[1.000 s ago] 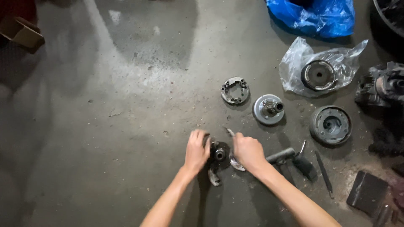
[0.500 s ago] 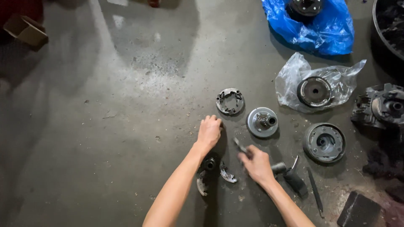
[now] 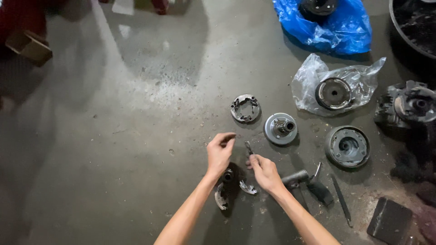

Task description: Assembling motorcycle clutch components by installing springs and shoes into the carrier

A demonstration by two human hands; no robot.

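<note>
Pinching a small dark metal pin (image 3: 249, 148), the right hand (image 3: 265, 172) hovered beside the left hand (image 3: 220, 152), its fingertips pressed together above the curved shoes (image 3: 220, 196)

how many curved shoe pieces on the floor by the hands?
2. One curved shoe lies under the left forearm; the other shoe lies below the right hand. More may be hidden under the arms.

- Blue plastic bag (image 3: 327, 29), crumpled, at the top of my view, with a dark round part resting on it.
- Clear plastic bag (image 3: 334, 86), wrinkled, just below the blue one, around a dark disc.
- Brown cardboard box (image 3: 29, 45), open, far upper left.
</note>
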